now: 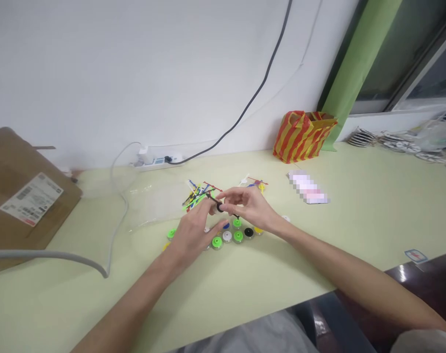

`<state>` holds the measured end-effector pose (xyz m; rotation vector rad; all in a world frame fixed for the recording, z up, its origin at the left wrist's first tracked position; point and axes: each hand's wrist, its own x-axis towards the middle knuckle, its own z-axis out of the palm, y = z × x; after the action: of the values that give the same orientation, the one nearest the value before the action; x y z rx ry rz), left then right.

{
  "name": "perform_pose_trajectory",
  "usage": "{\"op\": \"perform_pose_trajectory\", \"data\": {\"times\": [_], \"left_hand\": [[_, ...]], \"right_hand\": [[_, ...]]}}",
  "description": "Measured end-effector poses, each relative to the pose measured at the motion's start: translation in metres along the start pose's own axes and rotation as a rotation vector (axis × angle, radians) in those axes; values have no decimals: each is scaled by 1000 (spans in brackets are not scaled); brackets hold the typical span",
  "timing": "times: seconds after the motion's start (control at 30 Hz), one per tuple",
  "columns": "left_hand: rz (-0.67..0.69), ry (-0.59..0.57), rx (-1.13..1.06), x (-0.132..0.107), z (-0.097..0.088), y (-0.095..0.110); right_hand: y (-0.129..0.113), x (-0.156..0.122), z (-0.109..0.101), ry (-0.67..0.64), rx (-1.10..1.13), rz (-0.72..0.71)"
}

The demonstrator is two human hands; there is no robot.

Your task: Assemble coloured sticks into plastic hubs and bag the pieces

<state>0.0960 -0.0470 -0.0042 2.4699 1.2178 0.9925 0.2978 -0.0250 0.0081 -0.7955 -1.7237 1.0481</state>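
Observation:
A black arrow-shaped spinner (pixel 213 199) with a round dark middle is held between my two hands above the table. My right hand (pixel 250 207) pinches it from the right with thumb and fingertips. From the left, my left hand (pixel 191 230) closes its fingers around the same piece, and its thumb points to the right. What sits under the round middle is hidden by my fingers. Below them stand several small round clear bases with coloured tops, among them a green one (pixel 217 242), a white one (pixel 227 236) and a black one (pixel 249 232).
Behind my hands lies a pile of coloured arrow pieces (pixel 195 193), with a few others (pixel 258 184) to the right. A clear plastic bag (pixel 154 206), a power strip (pixel 160 163), a cardboard box (pixel 20 196), a striped bag (pixel 301 137) and a blurred flat rectangle (pixel 308 187) surround them.

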Motion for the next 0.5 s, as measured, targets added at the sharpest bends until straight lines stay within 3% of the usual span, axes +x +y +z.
{"op": "perform_pose_trajectory", "data": {"times": [0.13, 0.2, 0.33, 0.43, 0.5], "left_hand": [[-11, -17, 48, 1, -5, -12], [-29, 13, 76, 2, -8, -19], [-30, 55, 104, 3, -10, -24], [4, 57, 114, 4, -9, -21], [25, 53, 118, 3, -8, -19]], "right_hand": [[13, 12, -44, 194, -469, -141], [20, 14, -67, 213, -583, -74], [17, 14, -98, 172, -651, 13], [7, 11, -104, 273, -613, -75], [8, 10, -101, 188, -602, -33]]}}
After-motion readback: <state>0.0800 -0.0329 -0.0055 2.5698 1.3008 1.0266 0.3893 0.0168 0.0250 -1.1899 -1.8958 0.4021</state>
